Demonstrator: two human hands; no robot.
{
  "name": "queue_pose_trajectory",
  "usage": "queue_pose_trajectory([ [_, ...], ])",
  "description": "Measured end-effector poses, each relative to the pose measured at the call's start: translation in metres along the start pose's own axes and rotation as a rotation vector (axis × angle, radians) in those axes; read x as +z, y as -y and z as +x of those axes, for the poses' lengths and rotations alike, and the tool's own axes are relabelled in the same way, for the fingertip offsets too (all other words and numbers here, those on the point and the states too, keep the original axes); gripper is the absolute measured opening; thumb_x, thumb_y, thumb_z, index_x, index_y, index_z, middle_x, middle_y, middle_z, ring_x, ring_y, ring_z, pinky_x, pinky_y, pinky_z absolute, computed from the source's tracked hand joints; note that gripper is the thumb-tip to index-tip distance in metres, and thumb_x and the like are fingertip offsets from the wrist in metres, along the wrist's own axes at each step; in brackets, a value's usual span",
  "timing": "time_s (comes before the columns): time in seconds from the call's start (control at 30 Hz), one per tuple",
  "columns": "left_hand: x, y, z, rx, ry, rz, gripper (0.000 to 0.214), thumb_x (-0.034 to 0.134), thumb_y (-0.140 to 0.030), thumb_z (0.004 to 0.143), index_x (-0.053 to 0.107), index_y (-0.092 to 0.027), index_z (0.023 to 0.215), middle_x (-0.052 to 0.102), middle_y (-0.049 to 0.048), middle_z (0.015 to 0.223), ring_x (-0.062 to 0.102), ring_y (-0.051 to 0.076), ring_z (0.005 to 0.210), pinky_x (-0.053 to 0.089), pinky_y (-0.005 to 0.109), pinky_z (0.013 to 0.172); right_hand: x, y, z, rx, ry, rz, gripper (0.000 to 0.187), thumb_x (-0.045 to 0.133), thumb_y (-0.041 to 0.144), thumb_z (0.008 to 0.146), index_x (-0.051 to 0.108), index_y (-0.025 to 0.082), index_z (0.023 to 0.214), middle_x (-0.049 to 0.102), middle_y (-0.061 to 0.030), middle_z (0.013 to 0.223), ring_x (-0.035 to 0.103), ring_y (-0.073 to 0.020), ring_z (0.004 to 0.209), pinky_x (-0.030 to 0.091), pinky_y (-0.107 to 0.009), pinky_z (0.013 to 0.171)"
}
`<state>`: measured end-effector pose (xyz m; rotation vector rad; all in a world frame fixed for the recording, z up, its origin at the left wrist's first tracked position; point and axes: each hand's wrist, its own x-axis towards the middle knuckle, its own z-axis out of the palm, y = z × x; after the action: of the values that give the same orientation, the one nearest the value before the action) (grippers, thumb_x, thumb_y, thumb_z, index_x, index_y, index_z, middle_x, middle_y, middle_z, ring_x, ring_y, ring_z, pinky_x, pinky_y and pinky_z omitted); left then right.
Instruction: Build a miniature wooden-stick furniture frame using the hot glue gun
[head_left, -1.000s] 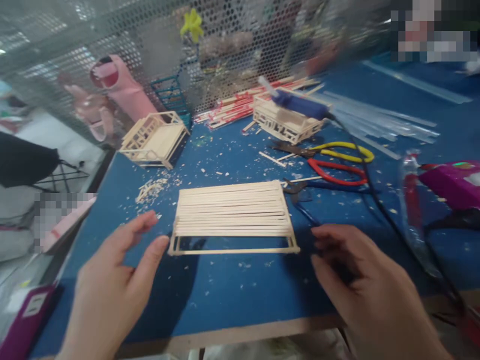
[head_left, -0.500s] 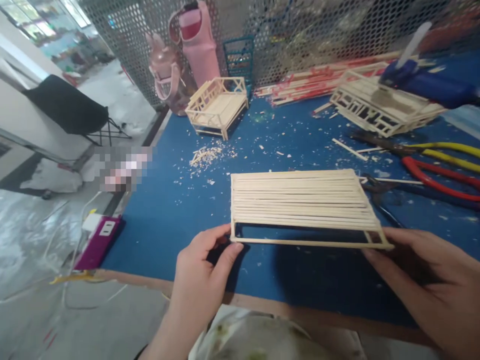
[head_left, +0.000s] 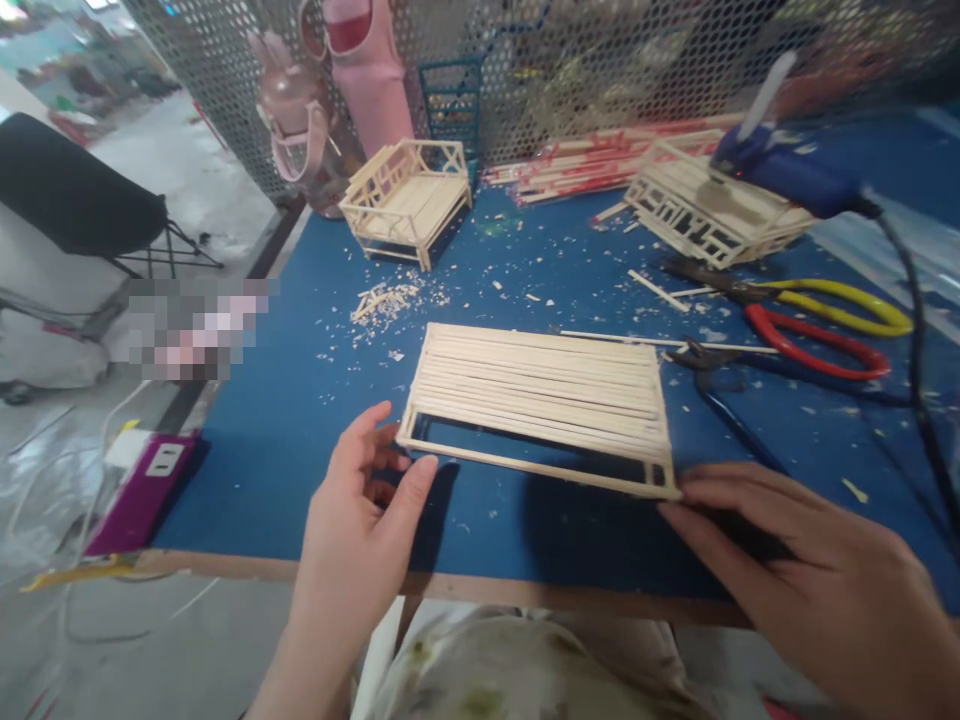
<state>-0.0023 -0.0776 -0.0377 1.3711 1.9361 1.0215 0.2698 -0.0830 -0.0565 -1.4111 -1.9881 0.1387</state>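
Note:
A flat frame of thin wooden sticks (head_left: 540, 390) hovers just above the blue table (head_left: 300, 420), casting a shadow beneath it. My left hand (head_left: 360, 530) pinches its near left corner between thumb and fingers. My right hand (head_left: 810, 580) grips the near right corner with its fingertips. Both hands are closed on the frame, which is tilted slightly, left end farther from me.
A small wooden sofa model (head_left: 405, 200) stands at the back left, with wood chips (head_left: 382, 300) before it. A blue glue gun (head_left: 787, 170) rests on another stick model (head_left: 705, 215). Yellow pliers (head_left: 840, 300), red pliers (head_left: 810, 350) and a black cable (head_left: 915, 350) lie right. A mesh wall closes the back.
My hands went from hovering beside the frame to gripping its near corners. The frame now sits slightly turned and raised. My head moved left, shifting the view.

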Motion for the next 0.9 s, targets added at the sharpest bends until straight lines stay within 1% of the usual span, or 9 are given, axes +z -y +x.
queue_pose_trajectory([
  [0.13,0.003,-0.002,0.002,0.04,-0.059,0.047,0.061,0.066,-0.042,0.077,0.044,-0.024,0.132,0.057,0.011,0.126,0.061,0.016,0.086,0.054,0.027,0.064,-0.007,0.001,-0.002,-0.108,0.19,0.211,0.007,0.061,0.026,0.084,0.068,0.026,0.084,0.071,-0.0021,0.081,0.069,-0.0149,0.07,0.055,-0.022,0.057],
  [0.2,0.005,-0.003,0.0,0.061,-0.142,0.049,0.063,0.066,-0.041,0.077,0.042,-0.024,0.132,0.053,0.0123,0.13,0.061,0.014,0.081,0.054,0.026,0.062,-0.014,-0.001,0.002,-0.102,0.192,0.234,0.007,0.061,0.027,0.084,0.068,0.027,0.085,0.071,-0.0019,0.082,0.069,-0.0151,0.072,0.055,-0.022,0.058],
  [0.27,0.005,-0.005,-0.003,0.064,-0.204,0.045,0.065,0.067,-0.042,0.076,0.04,-0.023,0.132,0.059,0.0114,0.12,0.061,0.012,0.069,0.053,0.025,0.055,-0.018,-0.003,0.012,-0.008,0.086,0.167,0.013,0.056,0.031,0.087,0.066,0.025,0.092,0.072,-0.0042,0.088,0.069,-0.0167,0.075,0.057,-0.025,0.062],
  [0.33,0.005,-0.007,-0.007,0.05,-0.196,0.03,0.067,0.066,-0.044,0.076,0.038,-0.023,0.133,0.065,0.0086,0.107,0.061,0.011,0.058,0.053,0.026,0.051,-0.017,-0.006,0.027,0.093,0.024,0.089,0.027,0.049,0.037,0.09,0.063,0.021,0.106,0.071,-0.0088,0.102,0.069,-0.0197,0.083,0.057,-0.03,0.07],
  [0.5,0.004,-0.018,-0.023,0.013,-0.203,0.028,0.076,0.065,-0.048,0.076,0.03,-0.024,0.14,0.067,0.004,0.093,0.063,0.013,0.053,0.055,0.028,0.051,0.001,-0.009,0.063,0.218,0.094,0.025,0.049,0.039,0.046,0.09,0.056,0.013,0.123,0.062,-0.0165,0.127,0.058,-0.0311,0.117,0.047,-0.048,0.096],
  [0.6,0.009,-0.019,-0.03,-0.055,-0.066,-0.028,0.075,0.06,-0.049,0.081,0.028,-0.022,0.143,0.067,0.0013,0.079,0.061,0.014,0.05,0.053,0.028,0.049,0.006,-0.011,0.074,0.306,0.167,0.071,0.058,0.035,0.051,0.09,0.052,0.012,0.128,0.06,-0.0177,0.13,0.055,-0.0325,0.121,0.045,-0.05,0.098],
  [0.7,0.012,-0.015,-0.024,-0.046,0.111,-0.102,0.079,0.057,-0.047,0.083,0.019,-0.022,0.147,0.07,0.0079,0.097,0.065,0.015,0.06,0.056,0.031,0.056,0.002,-0.01,0.076,0.347,0.281,0.125,0.057,0.033,0.051,0.09,0.052,0.013,0.129,0.061,-0.0152,0.129,0.058,-0.0306,0.117,0.045,-0.046,0.098],
  [0.8,0.009,-0.017,-0.008,-0.002,0.12,-0.09,0.087,0.06,-0.047,0.081,0.012,-0.023,0.149,0.066,0.0124,0.115,0.067,0.017,0.072,0.056,0.034,0.064,-0.006,-0.006,0.068,0.362,0.339,0.171,0.054,0.033,0.052,0.091,0.055,0.017,0.126,0.069,-0.0119,0.115,0.064,-0.0283,0.104,0.05,-0.04,0.088],
  [0.9,0.003,-0.024,0.002,-0.028,0.171,-0.156,0.089,0.061,-0.045,0.08,0.011,-0.022,0.15,0.067,0.0113,0.112,0.068,0.017,0.075,0.055,0.034,0.066,-0.012,-0.002,0.055,0.414,0.368,0.215,0.055,0.033,0.057,0.09,0.058,0.019,0.12,0.074,-0.0087,0.094,0.068,-0.0266,0.087,0.052,-0.037,0.075],
])
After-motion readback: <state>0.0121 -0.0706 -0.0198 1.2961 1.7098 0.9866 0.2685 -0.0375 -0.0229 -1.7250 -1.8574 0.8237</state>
